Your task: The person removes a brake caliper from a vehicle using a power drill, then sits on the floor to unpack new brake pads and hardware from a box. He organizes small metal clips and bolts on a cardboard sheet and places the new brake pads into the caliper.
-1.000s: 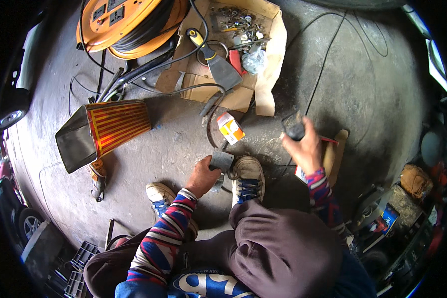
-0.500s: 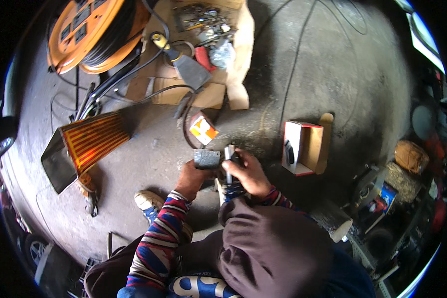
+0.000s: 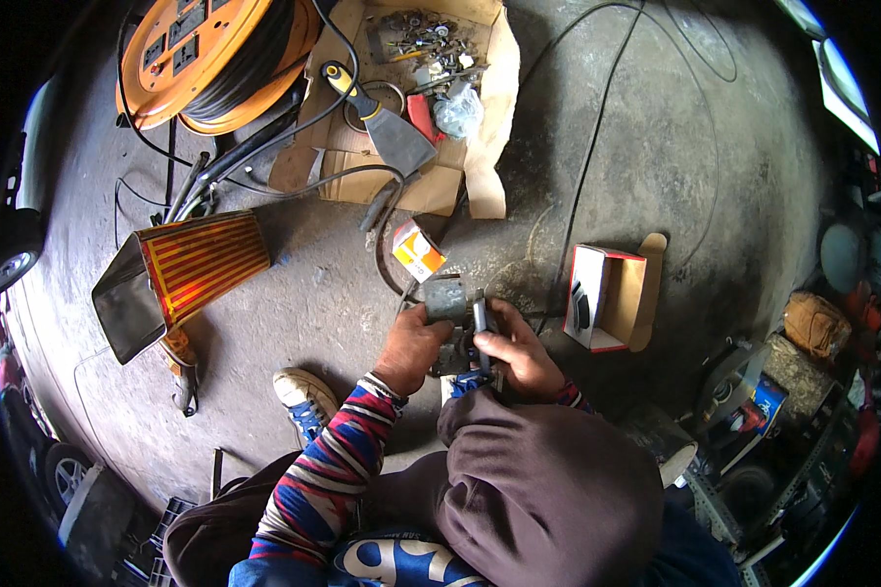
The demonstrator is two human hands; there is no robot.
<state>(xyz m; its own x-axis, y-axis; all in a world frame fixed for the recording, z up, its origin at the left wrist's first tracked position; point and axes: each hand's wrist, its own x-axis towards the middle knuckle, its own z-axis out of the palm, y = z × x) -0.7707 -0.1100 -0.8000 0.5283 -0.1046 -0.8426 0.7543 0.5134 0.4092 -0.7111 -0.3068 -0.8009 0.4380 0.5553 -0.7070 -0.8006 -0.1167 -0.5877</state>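
Above my brown-clad knee, my left hand is closed around a grey, block-like metal piece that looks like a brake pad. Close beside it, my right hand grips a flat pad-like plate, seen edge-on, with the thumb pressed on its near face. Darker parts between the hands are partly covered by the fingers, so I cannot make out their shape. Just beyond the left hand lies a small orange and white box on the floor.
A white and red open box with a dark curved piece stands to the right. Ahead lies a cardboard tray of small hardware, with a scraper on it. A striped metal shade and an orange cable reel are left.
The view has shifted, so the floor things sit slightly further right. Both hands still hold their pieces; the left piece has tilted and the two hands are closer together.
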